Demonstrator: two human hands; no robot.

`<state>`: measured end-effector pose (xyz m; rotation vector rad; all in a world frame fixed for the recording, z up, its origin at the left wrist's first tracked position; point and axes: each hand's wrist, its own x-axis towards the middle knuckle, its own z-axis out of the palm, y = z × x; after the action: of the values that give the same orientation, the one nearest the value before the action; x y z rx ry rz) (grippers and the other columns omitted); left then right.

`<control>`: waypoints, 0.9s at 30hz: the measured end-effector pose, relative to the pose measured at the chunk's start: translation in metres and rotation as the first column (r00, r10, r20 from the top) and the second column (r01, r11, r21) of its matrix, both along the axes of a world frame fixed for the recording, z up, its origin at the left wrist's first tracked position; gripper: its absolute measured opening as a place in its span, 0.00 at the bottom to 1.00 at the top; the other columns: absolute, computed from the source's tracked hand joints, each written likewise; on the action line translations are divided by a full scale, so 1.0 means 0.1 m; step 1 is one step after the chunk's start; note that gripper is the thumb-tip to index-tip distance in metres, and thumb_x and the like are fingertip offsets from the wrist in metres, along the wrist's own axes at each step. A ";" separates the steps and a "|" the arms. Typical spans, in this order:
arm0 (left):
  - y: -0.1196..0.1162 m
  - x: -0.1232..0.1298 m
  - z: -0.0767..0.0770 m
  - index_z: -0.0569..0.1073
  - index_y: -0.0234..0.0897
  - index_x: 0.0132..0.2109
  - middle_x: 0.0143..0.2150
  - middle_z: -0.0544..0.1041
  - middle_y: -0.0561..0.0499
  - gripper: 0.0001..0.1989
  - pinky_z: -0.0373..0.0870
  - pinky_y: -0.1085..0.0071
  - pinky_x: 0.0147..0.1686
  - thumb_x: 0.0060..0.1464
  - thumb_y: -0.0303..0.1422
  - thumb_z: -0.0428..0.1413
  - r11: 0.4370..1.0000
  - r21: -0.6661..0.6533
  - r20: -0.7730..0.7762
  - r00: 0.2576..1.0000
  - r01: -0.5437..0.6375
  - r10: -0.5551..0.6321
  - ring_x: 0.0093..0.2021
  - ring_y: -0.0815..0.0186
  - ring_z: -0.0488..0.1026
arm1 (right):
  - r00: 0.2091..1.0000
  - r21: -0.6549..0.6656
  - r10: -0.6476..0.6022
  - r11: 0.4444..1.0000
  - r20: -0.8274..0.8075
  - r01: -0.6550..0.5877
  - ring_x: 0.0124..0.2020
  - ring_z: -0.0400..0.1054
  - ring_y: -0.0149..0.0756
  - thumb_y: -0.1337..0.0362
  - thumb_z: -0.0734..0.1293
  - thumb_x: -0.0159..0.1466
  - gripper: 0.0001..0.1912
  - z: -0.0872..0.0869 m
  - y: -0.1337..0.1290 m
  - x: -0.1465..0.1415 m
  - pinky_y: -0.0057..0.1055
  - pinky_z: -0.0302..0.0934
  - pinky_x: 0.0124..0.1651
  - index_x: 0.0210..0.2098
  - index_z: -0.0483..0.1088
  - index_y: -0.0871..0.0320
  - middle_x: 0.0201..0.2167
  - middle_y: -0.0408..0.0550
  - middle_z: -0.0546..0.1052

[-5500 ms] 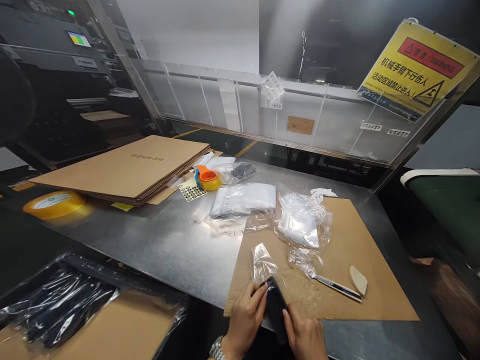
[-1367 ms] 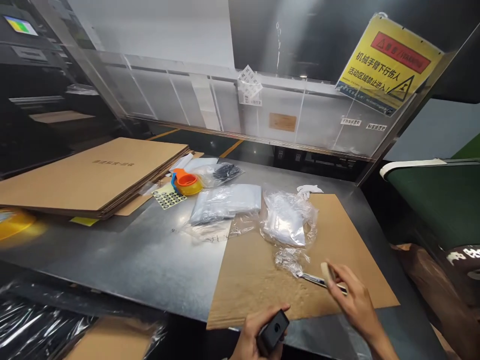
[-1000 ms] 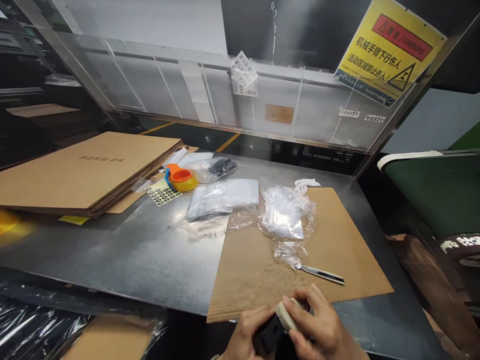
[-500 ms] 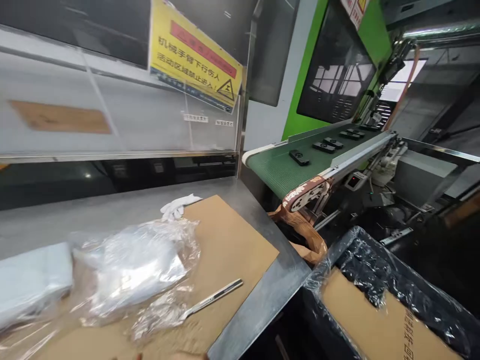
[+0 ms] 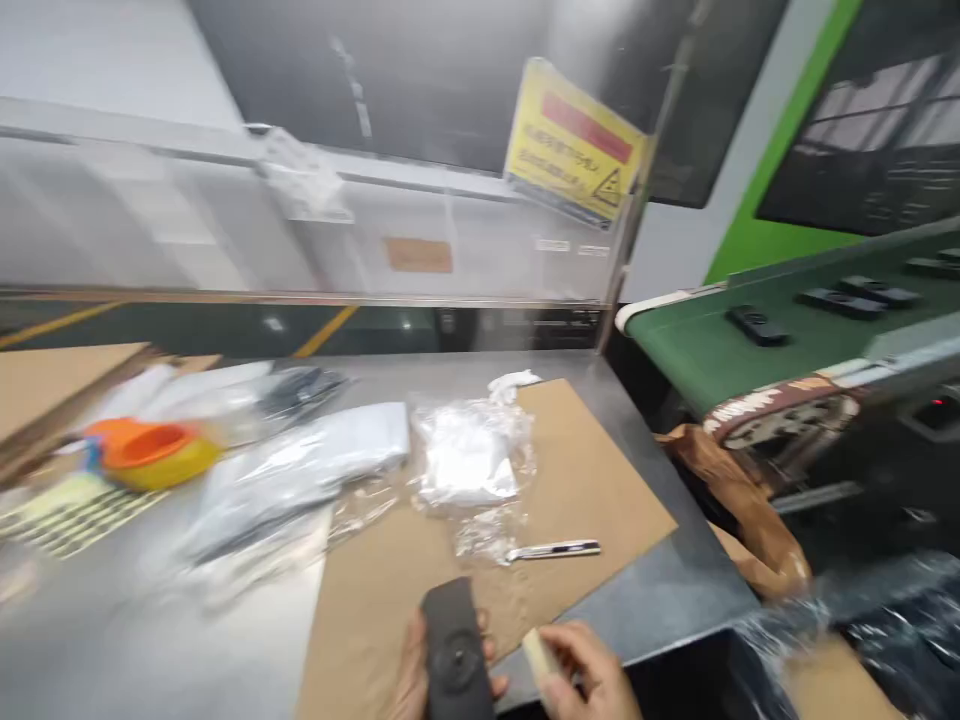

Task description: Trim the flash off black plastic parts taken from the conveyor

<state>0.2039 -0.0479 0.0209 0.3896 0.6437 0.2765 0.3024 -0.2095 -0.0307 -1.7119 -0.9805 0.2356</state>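
Note:
My left hand point(image 5: 411, 670) is wrapped round a black plastic part point(image 5: 459, 640), long and flat with a round feature on its face, at the bottom centre. Close by on the right, my right hand point(image 5: 596, 675) pinches a small pale cream block point(image 5: 538, 655) whose exact kind I cannot make out. The two hands are apart, above the near edge of a brown cardboard sheet point(image 5: 600, 490). On that sheet lie a slim silver knife-like tool point(image 5: 559, 550) and a clear plastic bag point(image 5: 469, 460) with white contents.
To the left are more bagged items point(image 5: 352, 440), an orange and yellow tape dispenser point(image 5: 157, 450) and a sticker sheet point(image 5: 90, 520). A white glove point(image 5: 511, 385) lies behind the cardboard. On the right, a green conveyor point(image 5: 690, 350) carries several black parts, with a plastic-lined bin point(image 5: 900, 620) below.
The view has swung left, showing more of the table. Both hands have come into view from the bottom edge, with the black part and the pale block in them.

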 end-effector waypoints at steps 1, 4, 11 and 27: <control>-0.04 0.01 -0.02 0.65 0.45 0.56 0.29 0.77 0.51 0.30 0.74 0.66 0.23 0.47 0.46 0.58 0.999 -0.001 0.030 0.999 0.036 -0.036 0.25 0.64 0.73 | 0.999 0.002 0.018 1.000 0.045 -0.018 0.28 0.69 0.34 0.50 0.58 0.61 0.21 0.08 -0.02 0.06 0.27 0.66 0.28 0.45 0.70 0.56 0.32 0.49 0.74; -0.10 0.01 -0.14 0.72 0.34 0.50 0.23 0.75 0.49 0.34 0.68 0.71 0.16 0.46 0.58 0.50 0.970 -0.054 0.133 0.964 0.237 -0.229 0.17 0.65 0.71 | 0.957 -0.020 0.161 0.987 0.240 -0.161 0.38 0.69 0.37 0.63 0.63 0.61 0.20 0.34 0.06 0.15 0.30 0.67 0.38 0.54 0.63 0.54 0.41 0.53 0.72; -0.18 -0.18 -0.24 0.77 0.31 0.43 0.38 0.79 0.42 0.29 0.69 0.64 0.46 0.51 0.53 0.49 0.998 0.035 0.062 0.996 0.058 -0.060 0.42 0.57 0.75 | 0.761 -0.030 0.293 0.940 0.579 -0.340 0.35 0.65 0.39 0.67 0.61 0.61 0.25 0.65 0.49 0.02 0.34 0.66 0.33 0.58 0.58 0.58 0.38 0.54 0.69; -0.31 -0.26 -0.19 0.71 0.27 0.16 0.10 0.67 0.44 0.46 0.53 0.75 0.09 0.52 0.58 0.24 0.921 -0.115 -0.206 0.898 0.372 -0.388 0.08 0.67 0.64 | 0.771 -0.229 0.423 0.906 0.477 -0.356 0.37 0.64 0.37 0.70 0.61 0.62 0.20 0.67 0.49 0.08 0.34 0.65 0.37 0.54 0.63 0.59 0.38 0.54 0.69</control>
<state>0.1783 -0.0786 0.0020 0.4714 0.7824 -0.1692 0.3108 -0.1607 0.0367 -1.7027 -1.7675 0.1018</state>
